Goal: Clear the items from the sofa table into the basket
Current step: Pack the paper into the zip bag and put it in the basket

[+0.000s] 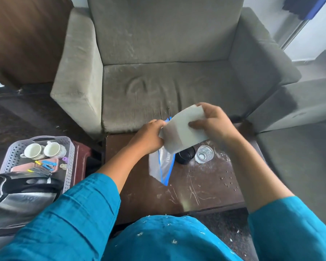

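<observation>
Above the dark wooden sofa table (205, 187), my left hand (149, 136) grips the mouth of a clear zip bag with blue edges (163, 167), which hangs down to the tabletop. My right hand (213, 125) holds a white folded cloth or paper (183, 129) partly pushed into that bag. A black round object (185, 156) and an empty drinking glass (204, 154) stand on the table just behind the bag. The lilac perforated basket (69, 153) sits at the left on a low red stool.
The basket holds two white cups (42, 150), a pink case and coloured clips (45, 166). A steel kettle with a black handle (21, 198) stands at the near left. A grey armchair (167, 72) faces the table; a second grey seat (297, 147) is on the right.
</observation>
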Demonstrator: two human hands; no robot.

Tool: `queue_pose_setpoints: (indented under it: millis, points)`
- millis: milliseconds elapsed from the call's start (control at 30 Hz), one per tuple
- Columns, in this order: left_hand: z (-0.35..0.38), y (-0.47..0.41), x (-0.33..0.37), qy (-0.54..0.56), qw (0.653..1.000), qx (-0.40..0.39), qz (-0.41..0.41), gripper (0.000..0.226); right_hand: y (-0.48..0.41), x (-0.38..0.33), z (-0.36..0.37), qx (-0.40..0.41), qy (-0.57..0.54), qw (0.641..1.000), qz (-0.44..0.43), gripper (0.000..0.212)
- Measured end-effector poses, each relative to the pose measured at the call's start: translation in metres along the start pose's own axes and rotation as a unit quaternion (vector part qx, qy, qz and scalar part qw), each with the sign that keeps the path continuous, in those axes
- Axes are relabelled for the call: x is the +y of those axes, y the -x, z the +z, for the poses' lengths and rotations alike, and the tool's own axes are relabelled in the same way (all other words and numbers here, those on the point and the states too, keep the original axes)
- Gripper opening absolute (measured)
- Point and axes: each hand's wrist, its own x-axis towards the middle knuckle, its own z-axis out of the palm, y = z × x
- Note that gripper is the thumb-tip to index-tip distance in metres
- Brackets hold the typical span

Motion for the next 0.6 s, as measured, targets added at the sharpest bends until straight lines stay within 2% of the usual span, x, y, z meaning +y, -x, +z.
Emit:
queue_pose_setpoints:
  millis: [100,133,200,233,300,367,400,467,533,600]
  points:
    - [-0.003,-0.003,-0.008,0.020,0.999,0.029,-0.033,0.025,-0.001,-0.002,-0.019,-0.009,-0.239,0.971,0.004,0.027]
    - [-0.004,-0.004,-0.010,0.053,0.997,0.028,-0.053,0.024,-0.001,-0.001,-0.024,-0.007,-0.294,0.956,0.000,0.029]
    - [-0.006,-0.002,-0.010,0.192,0.977,0.015,-0.093,0.018,-0.004,0.005,-0.026,0.023,-0.330,0.944,0.007,0.030]
    - [-0.007,-0.001,-0.008,0.284,0.952,0.010,-0.112,0.022,-0.006,0.010,-0.023,0.051,-0.309,0.949,0.026,0.029]
    - [-0.009,0.003,-0.005,0.460,0.876,-0.030,-0.140,0.048,-0.008,0.022,-0.011,0.103,-0.197,0.973,0.068,0.028]
    - [-0.009,0.004,-0.005,0.549,0.816,-0.102,-0.149,0.077,-0.007,0.035,0.001,0.121,-0.073,0.986,0.085,0.027]
    - [-0.009,0.003,-0.007,0.566,0.800,-0.123,-0.155,0.088,-0.006,0.039,0.005,0.114,-0.044,0.988,0.090,0.026]
    - [-0.010,0.001,-0.012,0.585,0.779,-0.135,-0.181,0.098,-0.004,0.043,0.008,0.071,-0.075,0.989,0.103,0.027]
    - [-0.009,0.000,-0.018,0.582,0.776,-0.145,-0.196,0.099,-0.003,0.043,0.008,0.038,-0.139,0.983,0.112,0.028]
    - [-0.010,0.000,-0.020,0.564,0.779,-0.190,-0.199,0.099,-0.004,0.044,0.007,0.056,-0.080,0.991,0.092,0.032]
